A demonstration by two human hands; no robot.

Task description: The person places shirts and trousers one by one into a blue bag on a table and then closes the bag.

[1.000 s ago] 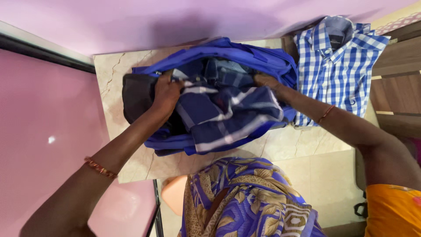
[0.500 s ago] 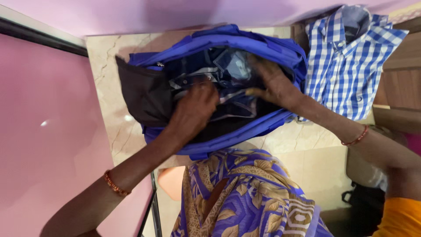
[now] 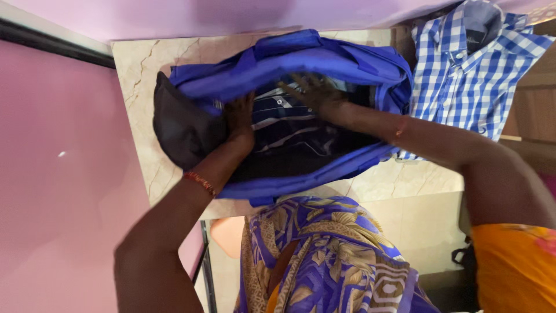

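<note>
An open blue backpack with a black side pocket lies on a marble-patterned ledge. Dark navy striped folded clothes sit inside it. My left hand reaches into the bag's left part, fingers down in the clothes and partly hidden. My right hand lies flat with spread fingers on the clothes, deep under the bag's upper flap. Neither hand visibly grips anything.
A folded blue-and-white checked shirt lies to the right of the bag on a wooden surface. A pink wall runs at the left. My blue and tan patterned garment is below the ledge.
Both hands have pushed deeper into the bag. The large striped cloth that bulged out a second ago now lies flat inside, and the bag's upper flap has come down over the opening.
</note>
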